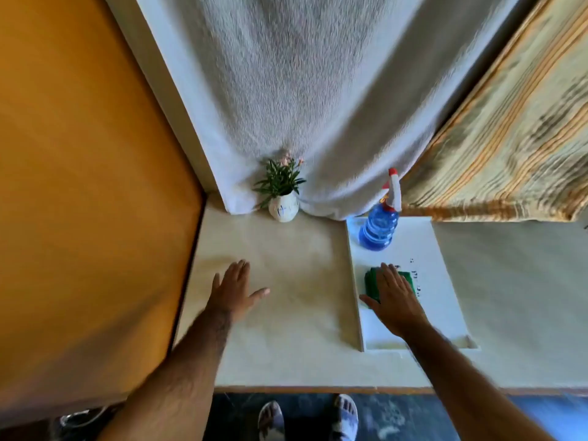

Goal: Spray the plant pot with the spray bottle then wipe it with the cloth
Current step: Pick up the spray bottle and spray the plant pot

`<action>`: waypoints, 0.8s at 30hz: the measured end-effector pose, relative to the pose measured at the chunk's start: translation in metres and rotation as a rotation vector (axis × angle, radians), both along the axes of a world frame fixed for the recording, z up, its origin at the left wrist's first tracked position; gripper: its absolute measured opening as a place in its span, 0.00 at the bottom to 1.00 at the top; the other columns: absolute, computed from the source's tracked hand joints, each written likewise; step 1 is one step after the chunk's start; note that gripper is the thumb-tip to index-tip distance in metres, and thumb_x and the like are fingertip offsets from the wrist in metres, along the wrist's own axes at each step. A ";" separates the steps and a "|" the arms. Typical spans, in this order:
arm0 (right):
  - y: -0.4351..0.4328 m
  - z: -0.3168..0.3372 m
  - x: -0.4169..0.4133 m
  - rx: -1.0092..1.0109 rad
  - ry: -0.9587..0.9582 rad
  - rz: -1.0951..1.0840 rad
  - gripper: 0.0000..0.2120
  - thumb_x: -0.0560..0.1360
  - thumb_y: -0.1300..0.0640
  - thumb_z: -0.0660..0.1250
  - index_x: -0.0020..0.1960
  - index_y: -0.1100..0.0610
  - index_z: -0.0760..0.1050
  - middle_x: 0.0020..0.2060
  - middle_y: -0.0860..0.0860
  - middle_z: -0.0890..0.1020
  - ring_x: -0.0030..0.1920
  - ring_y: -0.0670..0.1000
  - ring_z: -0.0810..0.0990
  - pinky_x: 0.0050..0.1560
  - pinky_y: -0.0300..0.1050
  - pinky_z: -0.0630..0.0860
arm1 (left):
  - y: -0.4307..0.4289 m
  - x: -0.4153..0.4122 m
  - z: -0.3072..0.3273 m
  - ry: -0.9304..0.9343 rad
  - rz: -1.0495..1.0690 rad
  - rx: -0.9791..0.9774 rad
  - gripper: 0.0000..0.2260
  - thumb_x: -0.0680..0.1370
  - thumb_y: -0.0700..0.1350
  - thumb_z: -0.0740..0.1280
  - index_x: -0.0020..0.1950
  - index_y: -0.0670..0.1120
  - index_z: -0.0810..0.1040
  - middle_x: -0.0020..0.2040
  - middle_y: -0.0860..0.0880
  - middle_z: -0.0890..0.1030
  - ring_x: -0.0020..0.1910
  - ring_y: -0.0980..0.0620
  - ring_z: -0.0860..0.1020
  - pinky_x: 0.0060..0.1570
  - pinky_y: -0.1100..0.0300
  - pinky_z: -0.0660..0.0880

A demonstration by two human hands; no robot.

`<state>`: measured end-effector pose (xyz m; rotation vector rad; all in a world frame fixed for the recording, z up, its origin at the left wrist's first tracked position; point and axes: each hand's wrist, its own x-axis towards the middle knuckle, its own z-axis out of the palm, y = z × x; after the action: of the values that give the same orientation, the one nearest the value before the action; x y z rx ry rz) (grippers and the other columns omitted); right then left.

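A small white plant pot [283,210] with green leaves and pink buds stands at the back of the cream table, against the white curtain. A blue spray bottle [379,229] with a white and red trigger head stands on a white tray [445,300] to the right. A folded green cloth [372,283] lies on the tray in front of the bottle. My right hand [394,297] lies flat over the cloth, fingers spread, covering most of it. My left hand [234,289] rests flat and empty on the table, well in front of the pot.
An orange wall [89,186] closes off the left side of the table. A white curtain [302,90] and a striped curtain [509,138] hang behind. The table's front edge [318,389] runs near my feet.
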<state>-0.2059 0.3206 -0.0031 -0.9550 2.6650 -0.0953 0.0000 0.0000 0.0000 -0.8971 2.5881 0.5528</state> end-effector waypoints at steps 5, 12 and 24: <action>0.014 -0.034 0.018 -0.021 0.117 -0.032 0.42 0.79 0.33 0.46 0.81 0.62 0.50 0.81 0.58 0.53 0.81 0.57 0.49 0.80 0.56 0.51 | 0.017 0.023 -0.039 0.006 -0.010 -0.133 0.44 0.80 0.71 0.55 0.86 0.44 0.46 0.88 0.46 0.45 0.87 0.46 0.48 0.83 0.38 0.50; 0.011 -0.039 0.023 -0.124 0.065 -0.088 0.43 0.78 0.30 0.44 0.82 0.60 0.49 0.82 0.55 0.52 0.81 0.53 0.47 0.81 0.55 0.48 | 0.022 0.032 -0.061 0.105 -0.018 -0.179 0.52 0.73 0.76 0.28 0.85 0.43 0.48 0.87 0.43 0.50 0.86 0.43 0.51 0.83 0.34 0.48; -0.091 0.044 -0.107 -0.969 -0.151 -0.522 0.39 0.65 0.41 0.81 0.69 0.56 0.71 0.59 0.55 0.81 0.60 0.55 0.79 0.64 0.53 0.76 | 0.020 0.036 -0.089 0.192 -0.045 -0.283 0.42 0.81 0.73 0.43 0.85 0.44 0.50 0.86 0.43 0.57 0.85 0.42 0.58 0.82 0.33 0.54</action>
<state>-0.3128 0.2296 0.0405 -0.3725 2.5988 -1.5902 0.0361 0.0196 -0.0887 -0.9078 2.9053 0.2753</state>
